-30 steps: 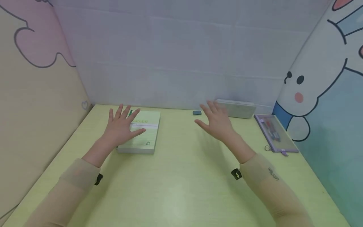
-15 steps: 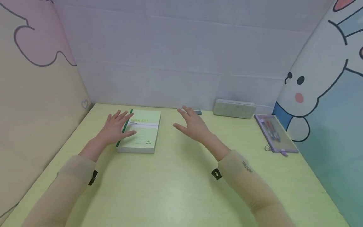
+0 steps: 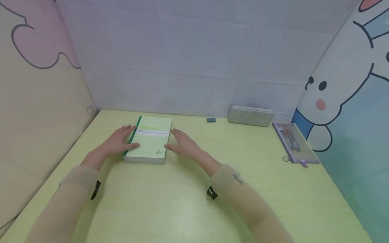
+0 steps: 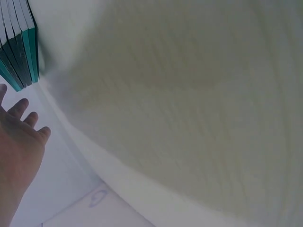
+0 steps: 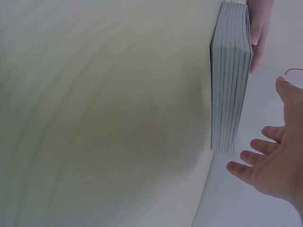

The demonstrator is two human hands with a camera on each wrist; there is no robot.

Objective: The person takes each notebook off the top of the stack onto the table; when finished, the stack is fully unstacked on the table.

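Observation:
A thick stack of notebooks (image 3: 150, 141) lies on the table, its top cover pale green with a dark green spine and the word Gambit. The wrist views show several notebooks (image 5: 229, 85) piled evenly, with green spines (image 4: 32, 54) on the left side. My left hand (image 3: 117, 142) is at the spine side, its thumb over the cover's edge and its fingers spread. On the opposite side, my right hand (image 3: 186, 145) has its fingertips right at the stack's right edge, fingers extended and apart. Neither hand curls round the stack.
A small dark eraser-like block (image 3: 211, 119) lies near the back edge of the table (image 3: 182, 206). Right of it, a grey case (image 3: 251, 116) stands against the back wall. A purple-edged zip pouch (image 3: 296, 141) with pens inside lies at the right, a ring beside it.
My right hand has moved left and down from near the grey case to the stack's right edge. My left hand has drawn left and lower, off the cover to the spine side.

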